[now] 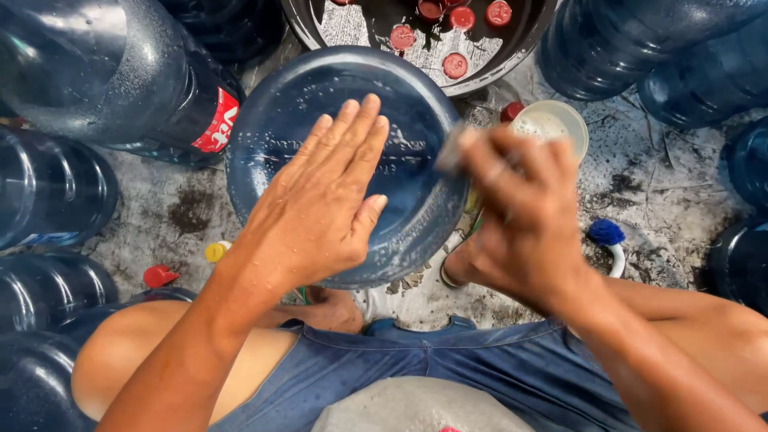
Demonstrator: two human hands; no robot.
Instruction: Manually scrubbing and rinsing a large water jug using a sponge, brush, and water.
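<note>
I am pressing my flat, open left hand [320,200] on the upturned blue plastic water jug [348,164], steadying it while my right hand [520,232], closed around a blurred scrubbing pad [450,150], is scrubbing its right edge.

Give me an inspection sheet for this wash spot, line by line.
Surface: wet, stained concrete floor.
Job's things: big blue water jug upturned between the knees, base wet; small scrub pad, blurred.
Clutter: red caps in a dark basin, white cup, blue-headed brush, yellow cap, red cap.
Grippers: left hand flat on the jug base; right hand grips the pad at its rim.
Cables: nothing seen.
Surroundings: more blue jugs on all sides.
</note>
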